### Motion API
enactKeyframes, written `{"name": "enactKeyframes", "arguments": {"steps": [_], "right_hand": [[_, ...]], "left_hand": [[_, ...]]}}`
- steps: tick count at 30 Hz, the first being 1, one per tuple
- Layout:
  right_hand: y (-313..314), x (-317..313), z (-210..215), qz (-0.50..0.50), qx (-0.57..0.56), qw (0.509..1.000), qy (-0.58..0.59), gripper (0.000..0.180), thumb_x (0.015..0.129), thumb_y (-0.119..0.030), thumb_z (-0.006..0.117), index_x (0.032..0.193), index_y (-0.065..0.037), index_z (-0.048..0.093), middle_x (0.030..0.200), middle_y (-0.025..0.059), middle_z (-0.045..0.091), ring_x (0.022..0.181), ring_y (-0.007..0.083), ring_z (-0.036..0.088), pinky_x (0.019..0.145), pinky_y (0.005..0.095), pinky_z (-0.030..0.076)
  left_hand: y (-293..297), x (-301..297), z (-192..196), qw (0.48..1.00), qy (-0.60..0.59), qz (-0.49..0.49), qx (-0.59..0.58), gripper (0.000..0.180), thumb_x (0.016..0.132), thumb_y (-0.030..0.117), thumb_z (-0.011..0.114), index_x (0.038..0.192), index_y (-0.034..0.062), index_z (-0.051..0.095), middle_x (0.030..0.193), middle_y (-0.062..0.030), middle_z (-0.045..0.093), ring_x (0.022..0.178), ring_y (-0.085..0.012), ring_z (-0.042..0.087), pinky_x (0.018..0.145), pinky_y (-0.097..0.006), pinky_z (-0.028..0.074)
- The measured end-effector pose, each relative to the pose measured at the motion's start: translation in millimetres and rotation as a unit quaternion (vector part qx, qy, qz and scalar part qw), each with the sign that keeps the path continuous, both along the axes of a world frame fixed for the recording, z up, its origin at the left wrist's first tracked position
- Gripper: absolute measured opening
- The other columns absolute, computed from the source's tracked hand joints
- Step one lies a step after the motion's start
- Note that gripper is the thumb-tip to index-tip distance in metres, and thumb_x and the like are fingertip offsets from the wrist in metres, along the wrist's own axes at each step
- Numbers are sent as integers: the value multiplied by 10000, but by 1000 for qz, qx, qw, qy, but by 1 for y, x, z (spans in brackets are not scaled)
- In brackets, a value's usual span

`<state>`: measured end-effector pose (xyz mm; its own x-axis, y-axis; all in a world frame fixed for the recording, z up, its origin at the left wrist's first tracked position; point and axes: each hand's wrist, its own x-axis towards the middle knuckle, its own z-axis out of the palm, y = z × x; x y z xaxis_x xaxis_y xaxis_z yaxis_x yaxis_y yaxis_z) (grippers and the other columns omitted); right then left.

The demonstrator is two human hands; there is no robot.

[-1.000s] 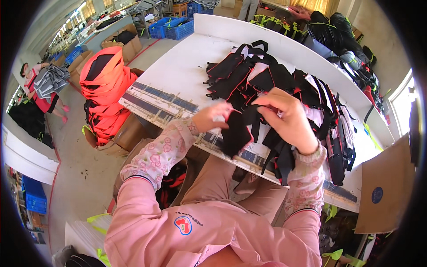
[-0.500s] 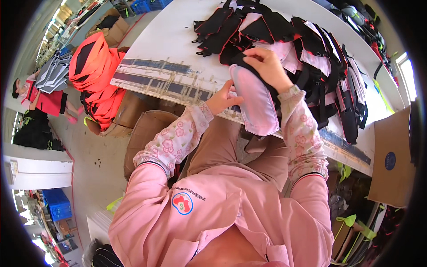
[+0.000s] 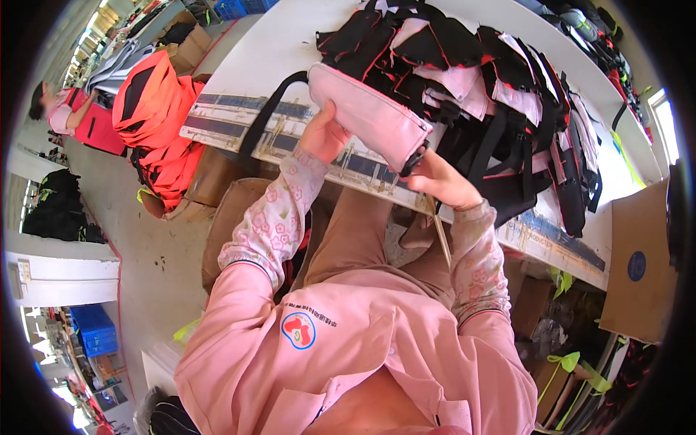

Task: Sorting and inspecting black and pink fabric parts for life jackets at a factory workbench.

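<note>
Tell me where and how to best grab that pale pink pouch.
Probably across its middle, coming from the near side: the pouch is long and narrow, its right end slants nearer the body, and its near long edge is bare between the left hand and the right hand.

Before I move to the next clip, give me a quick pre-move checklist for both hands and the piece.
1. Left hand supports the pale pink, elongated fabric piece: ok, at its lower edge.
2. Right hand grips the small black fitting at the lower-right end: cannot tell; fingers are there, partly hidden.
3. Long black fabric strap free of both hands: ok, it hangs loose on the left.
4. Underside in sight: not ok, it faces away.
5. Black and whitish fabric pieces with red edging neatly ordered on the white table: not ok, jumbled and overlapping.
</note>
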<state>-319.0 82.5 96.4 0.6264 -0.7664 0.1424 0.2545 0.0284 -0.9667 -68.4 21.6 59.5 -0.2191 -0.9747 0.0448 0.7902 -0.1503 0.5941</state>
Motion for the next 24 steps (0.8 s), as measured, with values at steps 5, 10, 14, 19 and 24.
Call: {"name": "enactKeyframes", "arguments": {"steps": [5, 10, 14, 19, 24], "right_hand": [[10, -19, -28, -274, -275, 839, 381, 670, 681, -232, 766, 1248, -57, 455, 985, 159, 569, 897, 326, 566, 774, 381, 464], [28, -26, -69, -283, -254, 731, 567, 321, 664, -168, 721, 942, -72, 594, 882, 133, 561, 817, 325, 594, 732, 409, 477], [28, -18, -85, -288, -363, 663, 588, 139, 754, -93, 555, 881, -67, 604, 834, 119, 587, 776, 288, 603, 683, 392, 460], [41, -33, -44, -360, -262, 803, 396, 153, 800, -35, 555, 942, -54, 607, 820, 75, 601, 772, 229, 610, 670, 338, 478], [59, -110, -8, -579, 14, 812, -64, 190, 892, -103, 526, 1065, -47, 581, 861, 7, 582, 739, 97, 558, 629, 239, 473]], "left_hand": [[-7, 1, -23, 999, 35, -6, 25, 433, 910, 304, 541, 1261, 69, 448, 1244, -74, 546, 1149, -211, 510, 979, -381, 392], [-2, -7, -38, 997, 60, -55, 16, 463, 933, 326, 482, 1323, 91, 397, 1326, -93, 480, 1231, -251, 444, 1032, -434, 345], [3, 0, -42, 996, 53, -76, -8, 493, 934, 343, 471, 1345, 88, 377, 1357, -100, 448, 1260, -262, 413, 1050, -449, 319], [5, 23, -48, 997, 64, -30, -12, 495, 928, 341, 484, 1347, 96, 385, 1356, -83, 451, 1261, -255, 414, 1057, -440, 311], [-4, 28, -47, 984, 155, -83, -1, 464, 913, 421, 496, 1218, 71, 486, 1144, -60, 555, 1049, -230, 524, 934, -404, 396]]}}
